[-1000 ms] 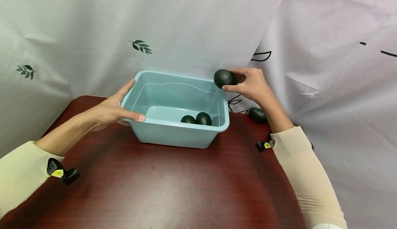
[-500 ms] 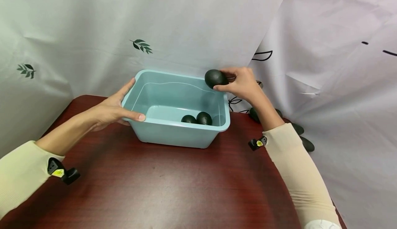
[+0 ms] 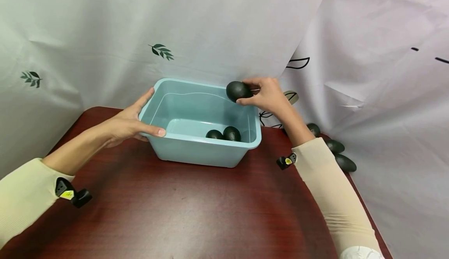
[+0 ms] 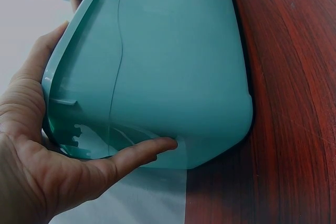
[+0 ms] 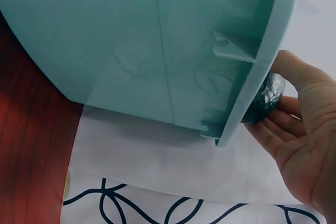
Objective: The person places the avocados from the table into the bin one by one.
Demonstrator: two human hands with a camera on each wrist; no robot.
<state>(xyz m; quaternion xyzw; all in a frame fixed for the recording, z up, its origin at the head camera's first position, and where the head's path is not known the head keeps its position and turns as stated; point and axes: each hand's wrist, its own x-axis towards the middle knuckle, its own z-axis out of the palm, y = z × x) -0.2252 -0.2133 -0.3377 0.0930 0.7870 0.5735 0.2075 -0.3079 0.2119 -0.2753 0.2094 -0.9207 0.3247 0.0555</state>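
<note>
**Right hand (image 3: 266, 93) pinches an avocado (image 3: 237, 91) above the far right rim of the tub (image 3: 196, 153)**

Pale cloth (image 3: 224, 29) hangs behind everything, printed with leaf sprigs and dark curved lines. Before it spreads the table (image 3: 196, 212), a glossy reddish brown. On the table, close to the cloth, stands the tub, light blue and upright, its opening facing up. Left hand (image 3: 126, 122) is splayed wide at the tub's left end, thumb lying over the near rim and forefinger reaching along the left one. Right hand is at the opposite end, its grip narrowed round the avocado: thumb on the near side, fingers on the far side. Held at the fingertips, the fruit sticks out leftward from the hand; whether it touches the rim cannot be told. Two loose avocados (image 3: 232, 134) lie side by side on the tub's floor, towards the near right corner. Several spare avocados (image 3: 345, 163) line the table's right edge, beyond the right sleeve (image 3: 329, 188).
</note>
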